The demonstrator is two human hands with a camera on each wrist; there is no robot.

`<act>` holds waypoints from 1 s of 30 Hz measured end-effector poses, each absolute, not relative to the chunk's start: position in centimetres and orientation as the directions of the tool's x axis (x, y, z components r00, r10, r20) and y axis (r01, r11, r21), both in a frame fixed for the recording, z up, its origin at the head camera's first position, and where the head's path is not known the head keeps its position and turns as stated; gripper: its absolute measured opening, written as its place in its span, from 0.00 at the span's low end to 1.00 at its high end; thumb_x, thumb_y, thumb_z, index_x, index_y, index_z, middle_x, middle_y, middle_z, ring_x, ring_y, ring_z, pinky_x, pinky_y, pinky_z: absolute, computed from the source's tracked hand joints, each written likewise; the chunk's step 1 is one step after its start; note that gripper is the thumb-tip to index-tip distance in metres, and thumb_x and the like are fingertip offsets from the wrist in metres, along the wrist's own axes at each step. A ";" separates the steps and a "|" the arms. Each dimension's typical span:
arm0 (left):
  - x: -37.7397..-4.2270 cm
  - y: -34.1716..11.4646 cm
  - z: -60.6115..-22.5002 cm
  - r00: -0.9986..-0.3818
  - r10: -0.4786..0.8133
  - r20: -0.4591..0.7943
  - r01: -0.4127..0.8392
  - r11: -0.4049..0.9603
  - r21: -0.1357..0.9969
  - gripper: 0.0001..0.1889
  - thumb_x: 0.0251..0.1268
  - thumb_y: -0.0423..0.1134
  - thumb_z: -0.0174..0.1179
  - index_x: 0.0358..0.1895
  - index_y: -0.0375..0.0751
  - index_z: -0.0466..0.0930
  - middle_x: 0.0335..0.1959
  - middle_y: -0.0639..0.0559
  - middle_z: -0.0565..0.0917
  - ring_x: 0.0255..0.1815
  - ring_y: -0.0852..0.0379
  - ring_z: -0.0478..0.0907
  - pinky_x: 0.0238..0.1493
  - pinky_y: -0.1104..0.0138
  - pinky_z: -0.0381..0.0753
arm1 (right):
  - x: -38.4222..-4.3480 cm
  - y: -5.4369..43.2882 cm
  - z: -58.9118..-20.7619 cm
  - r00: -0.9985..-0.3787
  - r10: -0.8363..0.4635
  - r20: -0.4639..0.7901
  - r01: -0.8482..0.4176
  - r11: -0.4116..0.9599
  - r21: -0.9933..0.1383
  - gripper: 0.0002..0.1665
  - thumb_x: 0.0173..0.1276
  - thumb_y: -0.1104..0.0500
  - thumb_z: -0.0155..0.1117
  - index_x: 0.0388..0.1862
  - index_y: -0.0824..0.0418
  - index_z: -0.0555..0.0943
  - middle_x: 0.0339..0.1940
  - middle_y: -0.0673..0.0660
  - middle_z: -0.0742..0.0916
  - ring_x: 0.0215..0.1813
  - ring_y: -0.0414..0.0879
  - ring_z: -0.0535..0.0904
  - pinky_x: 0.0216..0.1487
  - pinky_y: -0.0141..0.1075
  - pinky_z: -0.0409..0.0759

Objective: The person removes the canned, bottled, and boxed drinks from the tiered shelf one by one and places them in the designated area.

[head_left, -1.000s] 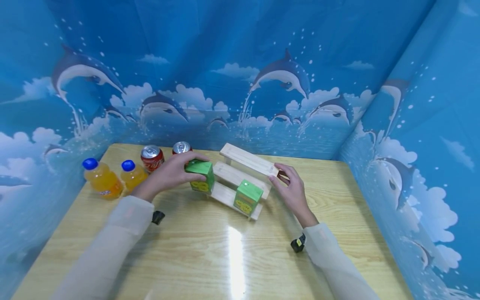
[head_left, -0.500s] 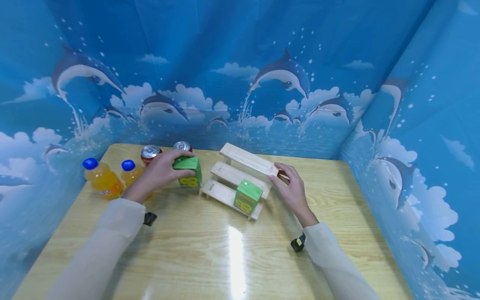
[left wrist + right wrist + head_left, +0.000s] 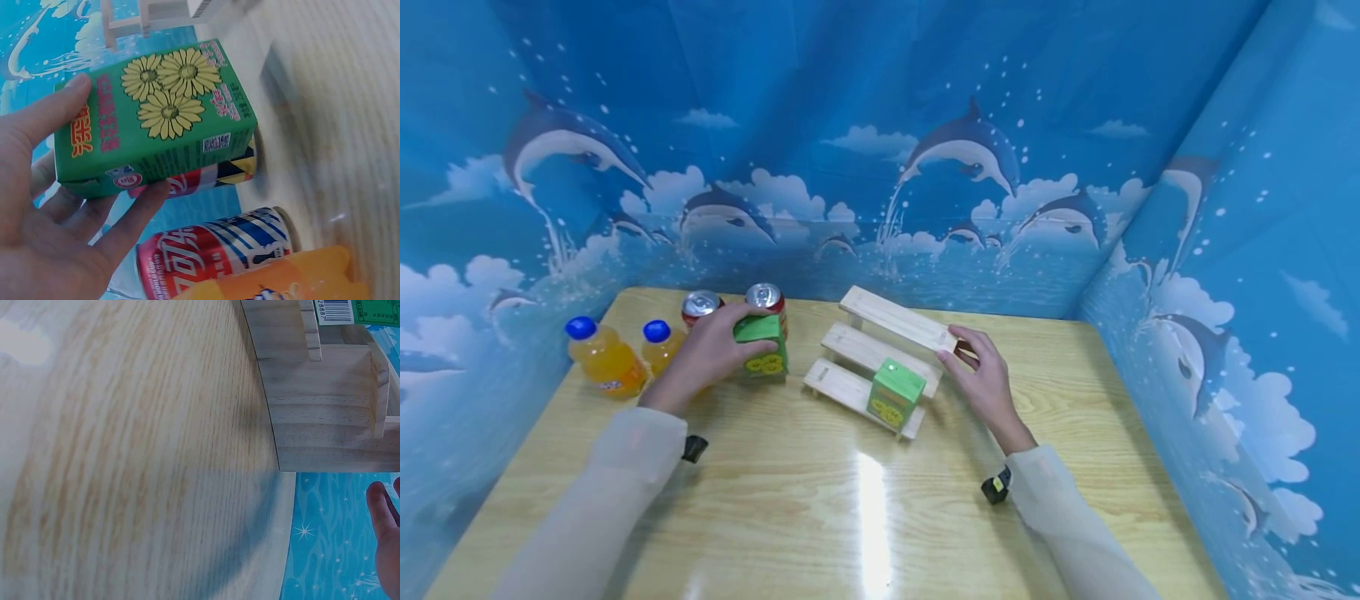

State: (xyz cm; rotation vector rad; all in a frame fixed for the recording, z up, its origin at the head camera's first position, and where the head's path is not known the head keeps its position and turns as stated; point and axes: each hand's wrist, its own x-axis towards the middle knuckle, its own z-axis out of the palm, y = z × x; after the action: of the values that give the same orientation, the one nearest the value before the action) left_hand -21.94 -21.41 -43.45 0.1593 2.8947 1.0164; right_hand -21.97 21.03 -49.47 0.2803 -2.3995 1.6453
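My left hand [image 3: 711,350] holds a green drink carton [image 3: 153,112] printed with yellow flowers, thumb on one side and fingers on the other. It is upright, left of a three-step wooden rack [image 3: 880,348] and in front of the right-hand cola can [image 3: 765,297]. I cannot tell whether its base touches the table. A second green carton [image 3: 897,393] stands on the rack's lowest step, near the right end. At the top step's right end, my right hand [image 3: 983,375] grips the wood between thumb and fingers. Only part of that hand shows in the right wrist view.
Another cola can [image 3: 702,307] stands at the back left, partly behind my left hand. Two orange drink bottles with blue caps, the larger bottle [image 3: 610,362] and the smaller bottle [image 3: 662,346], stand left of my forearm. A dolphin-print curtain [image 3: 880,150] borders the wooden table [image 3: 775,500].
My left hand has lifted the carton off the left end of the rack's lowest step and carried it left, towards the cans. The right hand and the rack have stayed put.
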 end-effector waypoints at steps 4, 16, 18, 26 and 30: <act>-21.8 -21.6 -43.9 -0.996 0.090 -0.029 0.052 0.774 0.631 0.34 0.75 0.52 0.72 0.79 0.45 0.74 0.77 0.34 0.75 0.65 0.33 0.78 0.65 0.37 0.82 | -21.9 21.0 -49.5 -0.955 -0.035 0.295 -0.287 0.363 -0.886 0.30 0.75 0.59 0.76 0.73 0.64 0.81 0.71 0.63 0.82 0.70 0.60 0.82 0.72 0.38 0.83; -21.3 -20.7 -44.7 -1.000 -0.004 0.006 0.001 0.799 0.601 0.33 0.73 0.50 0.74 0.76 0.42 0.76 0.70 0.35 0.80 0.58 0.36 0.81 0.57 0.41 0.86 | -20.3 19.7 -46.6 -0.970 -0.030 0.239 -0.234 0.350 -0.907 0.31 0.76 0.66 0.72 0.74 0.73 0.77 0.73 0.71 0.79 0.73 0.69 0.78 0.77 0.50 0.79; -21.1 -20.6 -44.8 -1.000 -0.015 0.014 -0.003 0.805 0.594 0.33 0.73 0.50 0.74 0.75 0.41 0.76 0.68 0.35 0.81 0.58 0.35 0.81 0.59 0.40 0.86 | -20.3 19.7 -46.6 -0.971 -0.030 0.239 -0.234 0.350 -0.907 0.31 0.76 0.66 0.72 0.74 0.73 0.77 0.73 0.71 0.79 0.73 0.68 0.78 0.77 0.50 0.78; -20.8 -20.4 -45.3 -0.997 -0.051 0.051 -0.012 0.818 0.575 0.31 0.73 0.47 0.75 0.72 0.37 0.78 0.65 0.33 0.83 0.60 0.33 0.82 0.64 0.36 0.84 | -20.4 19.8 -46.7 -0.971 -0.033 0.235 -0.232 0.352 -0.907 0.31 0.77 0.66 0.72 0.75 0.72 0.76 0.73 0.70 0.79 0.73 0.68 0.78 0.77 0.50 0.78; -20.7 -20.3 -45.3 -0.997 -0.064 0.039 -0.031 0.822 0.569 0.31 0.73 0.45 0.74 0.73 0.36 0.76 0.65 0.31 0.82 0.60 0.32 0.81 0.65 0.36 0.84 | -20.4 19.8 -46.7 -0.970 -0.035 0.240 -0.236 0.360 -0.903 0.31 0.77 0.65 0.72 0.75 0.72 0.77 0.73 0.70 0.79 0.73 0.68 0.79 0.77 0.50 0.79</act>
State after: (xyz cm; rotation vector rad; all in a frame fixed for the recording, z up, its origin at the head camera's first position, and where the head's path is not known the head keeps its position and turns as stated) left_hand -20.73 -20.27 -45.30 -0.0797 3.0519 0.9523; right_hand -20.41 19.78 -46.67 0.2457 -2.4379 1.6640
